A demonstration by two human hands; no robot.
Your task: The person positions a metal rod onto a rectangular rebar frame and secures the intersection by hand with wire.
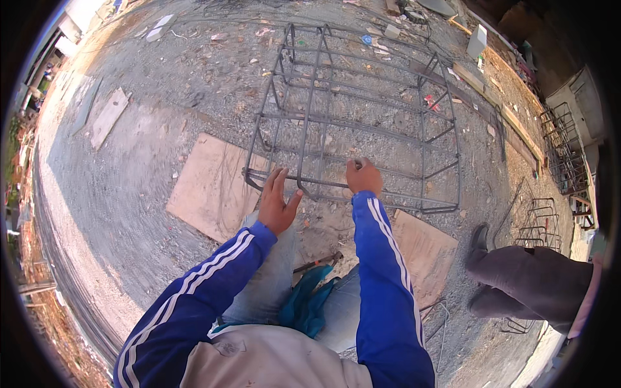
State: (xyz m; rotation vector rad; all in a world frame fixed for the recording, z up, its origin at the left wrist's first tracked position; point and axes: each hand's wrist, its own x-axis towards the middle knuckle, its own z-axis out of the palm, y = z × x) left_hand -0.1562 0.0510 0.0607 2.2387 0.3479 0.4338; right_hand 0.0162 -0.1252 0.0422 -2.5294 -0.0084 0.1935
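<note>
A rectangular cage of dark steel rebar [306,118] lies on the gravel in front of me, its long bars running away and across with bent hoops between them. My left hand [278,205] is at its near left corner, fingers apart, fingertips against or just over the near bar. Farther right along that same bar is my right hand [364,176], its fingers curled closed. Whether it grips the bar or something small is hidden by the hand itself. Both forearms are in blue sleeves with white stripes.
Plywood sheets [213,187] lie under the cage's near left corner and to the right [427,252]. Another person's dark-trousered legs [533,281] are close at right. Bent rebar hoops [543,223] and a timber plank [522,134] lie beyond. A teal cloth [305,302] hangs between my legs.
</note>
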